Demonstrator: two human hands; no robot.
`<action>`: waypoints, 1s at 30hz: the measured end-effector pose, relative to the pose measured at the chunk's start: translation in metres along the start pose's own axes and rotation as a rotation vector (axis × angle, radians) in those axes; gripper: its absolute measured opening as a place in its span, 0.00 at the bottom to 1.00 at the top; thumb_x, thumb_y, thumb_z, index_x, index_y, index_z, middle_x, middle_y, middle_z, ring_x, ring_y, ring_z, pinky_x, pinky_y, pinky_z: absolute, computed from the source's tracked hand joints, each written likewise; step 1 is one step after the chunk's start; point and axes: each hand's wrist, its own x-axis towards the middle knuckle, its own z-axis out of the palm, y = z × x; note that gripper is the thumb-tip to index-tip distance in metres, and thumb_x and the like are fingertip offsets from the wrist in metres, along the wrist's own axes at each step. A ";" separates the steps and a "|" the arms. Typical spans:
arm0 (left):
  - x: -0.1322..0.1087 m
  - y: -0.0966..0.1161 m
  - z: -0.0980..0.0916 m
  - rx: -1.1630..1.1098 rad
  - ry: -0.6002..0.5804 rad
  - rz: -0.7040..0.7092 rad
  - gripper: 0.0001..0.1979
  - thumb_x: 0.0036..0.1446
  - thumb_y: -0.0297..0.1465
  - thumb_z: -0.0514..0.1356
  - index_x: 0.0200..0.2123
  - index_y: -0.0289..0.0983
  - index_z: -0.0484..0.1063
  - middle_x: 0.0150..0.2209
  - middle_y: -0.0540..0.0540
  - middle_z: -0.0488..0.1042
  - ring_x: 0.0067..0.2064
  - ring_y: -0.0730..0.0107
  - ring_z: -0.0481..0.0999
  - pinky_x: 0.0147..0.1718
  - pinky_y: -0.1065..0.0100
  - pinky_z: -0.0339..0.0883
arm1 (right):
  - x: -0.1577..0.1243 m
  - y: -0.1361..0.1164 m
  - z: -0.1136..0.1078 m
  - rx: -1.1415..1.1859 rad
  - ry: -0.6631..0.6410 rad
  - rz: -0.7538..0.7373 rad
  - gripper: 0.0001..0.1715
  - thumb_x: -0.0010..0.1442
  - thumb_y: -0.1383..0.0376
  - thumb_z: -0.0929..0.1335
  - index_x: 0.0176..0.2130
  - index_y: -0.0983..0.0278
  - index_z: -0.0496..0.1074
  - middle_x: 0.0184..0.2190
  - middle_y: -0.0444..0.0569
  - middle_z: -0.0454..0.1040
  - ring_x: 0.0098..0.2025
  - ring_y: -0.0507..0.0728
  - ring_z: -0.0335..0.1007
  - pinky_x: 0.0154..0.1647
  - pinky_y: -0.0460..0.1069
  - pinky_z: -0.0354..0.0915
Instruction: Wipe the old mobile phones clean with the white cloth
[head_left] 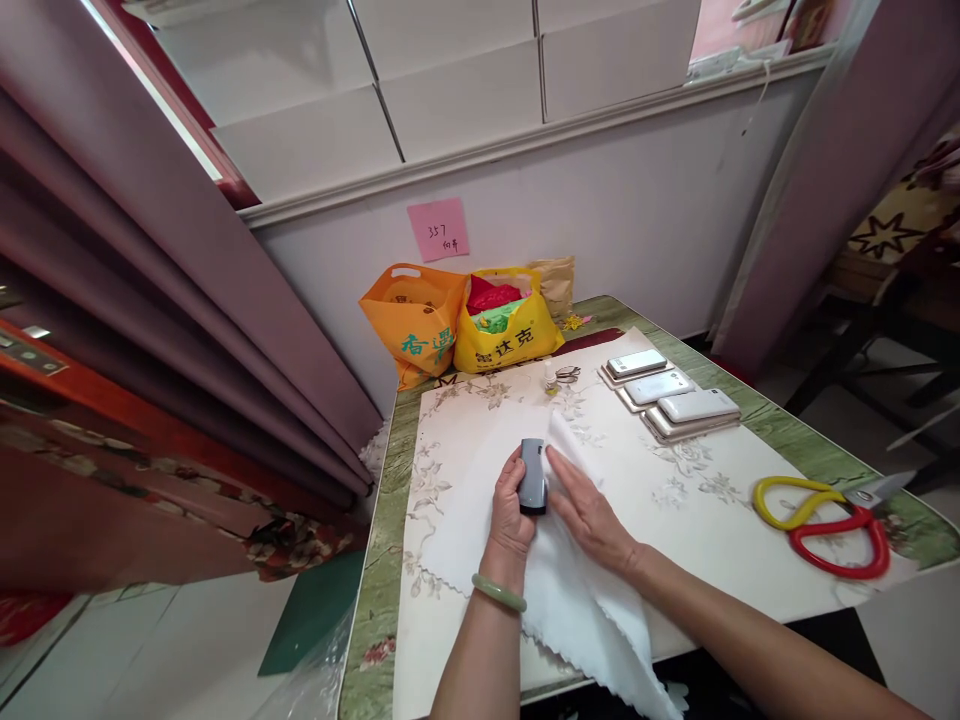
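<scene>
My left hand [508,515], with a pale green bangle at the wrist, grips a slim grey phone [532,478] held upright over the table. Against the phone's right edge, my right hand [594,512] presses a white cloth [600,620] with a scalloped edge. The cloth drapes down between my forearms and over the front edge of the table. Its folds hide part of the phone's right side.
Several phones [697,404] lie in stacks at the back right of the patterned table mat [465,430]. Scissors [832,525] with yellow and red handles rest near the right edge. An orange bag [416,320] and a yellow bag [502,335] stand at the back.
</scene>
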 end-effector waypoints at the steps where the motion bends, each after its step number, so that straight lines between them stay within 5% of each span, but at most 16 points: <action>1: 0.001 0.000 -0.001 -0.040 0.019 0.006 0.14 0.52 0.30 0.64 0.44 0.39 0.76 0.46 0.47 0.78 0.47 0.67 0.76 0.50 0.68 0.66 | -0.003 -0.004 0.003 -0.056 -0.036 -0.028 0.37 0.70 0.53 0.54 0.70 0.58 0.33 0.69 0.50 0.47 0.69 0.59 0.44 0.66 0.61 0.50; 11: 0.002 0.004 -0.005 -0.065 -0.013 -0.006 0.19 0.53 0.32 0.63 0.49 0.38 0.74 0.41 0.45 0.78 0.41 0.68 0.77 0.45 0.68 0.67 | -0.030 -0.032 -0.003 -0.362 -0.150 -0.244 0.47 0.66 0.46 0.58 0.69 0.64 0.32 0.68 0.53 0.47 0.69 0.61 0.44 0.68 0.64 0.36; 16: 0.003 -0.001 -0.006 -0.063 -0.038 -0.035 0.17 0.53 0.29 0.63 0.48 0.38 0.75 0.50 0.44 0.76 0.52 0.64 0.73 0.54 0.66 0.63 | 0.005 -0.021 -0.003 -0.389 -0.142 -0.183 0.42 0.67 0.47 0.56 0.69 0.61 0.34 0.69 0.50 0.46 0.69 0.61 0.43 0.67 0.65 0.35; 21: 0.005 -0.005 -0.009 -0.034 0.079 -0.062 0.15 0.53 0.29 0.63 0.45 0.41 0.76 0.52 0.47 0.75 0.55 0.65 0.71 0.56 0.66 0.63 | 0.035 -0.012 0.001 -0.397 -0.166 -0.054 0.39 0.68 0.48 0.52 0.69 0.64 0.38 0.69 0.51 0.43 0.70 0.61 0.38 0.67 0.66 0.38; 30: -0.004 0.008 0.003 -0.142 -0.014 -0.152 0.20 0.58 0.40 0.59 0.48 0.35 0.75 0.43 0.42 0.79 0.44 0.62 0.78 0.53 0.61 0.66 | -0.017 -0.023 0.001 -0.409 -0.238 -0.344 0.46 0.65 0.42 0.55 0.69 0.64 0.36 0.68 0.52 0.48 0.69 0.62 0.42 0.67 0.65 0.21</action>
